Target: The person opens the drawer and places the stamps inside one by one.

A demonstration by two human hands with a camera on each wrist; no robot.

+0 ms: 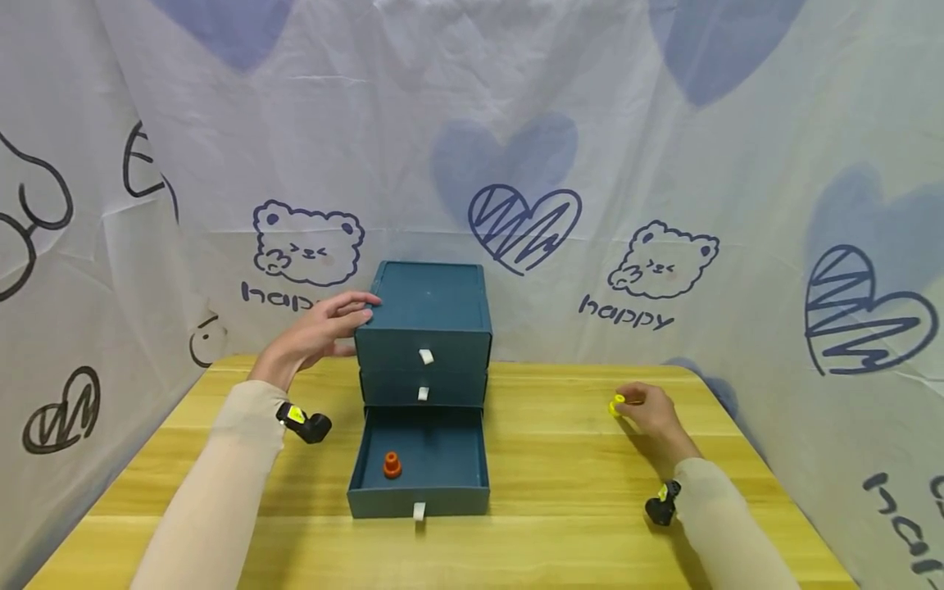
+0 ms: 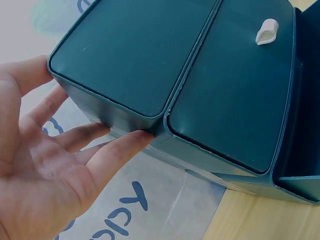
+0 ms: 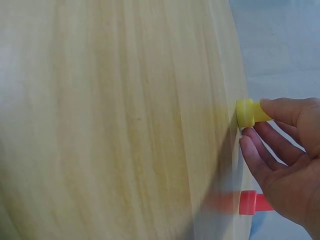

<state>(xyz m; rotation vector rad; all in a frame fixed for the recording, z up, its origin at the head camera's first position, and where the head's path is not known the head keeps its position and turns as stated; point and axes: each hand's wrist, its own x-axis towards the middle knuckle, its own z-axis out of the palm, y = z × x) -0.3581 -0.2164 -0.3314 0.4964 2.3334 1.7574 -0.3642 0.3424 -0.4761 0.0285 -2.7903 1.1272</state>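
A dark teal drawer cabinet (image 1: 431, 299) with white pull tabs stands on the table, its bottom drawer (image 1: 450, 501) pulled out. My left hand (image 1: 317, 332) touches the cabinet's left side near the top, fingers spread along it in the left wrist view. Inside the drawer an orange stepped peg (image 1: 392, 465) stands upright near the left wall. On the right, my right hand (image 1: 652, 414) pinches a small yellow stepped peg (image 3: 246, 113) by its narrow end, its wide base at the tabletop. A red peg (image 3: 248, 202) of similar shape stands beside that hand, hidden in the head view.
The wooden table (image 1: 560, 492) ends at a hanging white cloth (image 1: 413, 164) printed with hearts and bears. Two upper drawers, one with a white tab (image 1: 426, 356), are closed. A black wrist camera (image 1: 304, 423) sits on the left sleeve, another (image 1: 662, 504) on the right.
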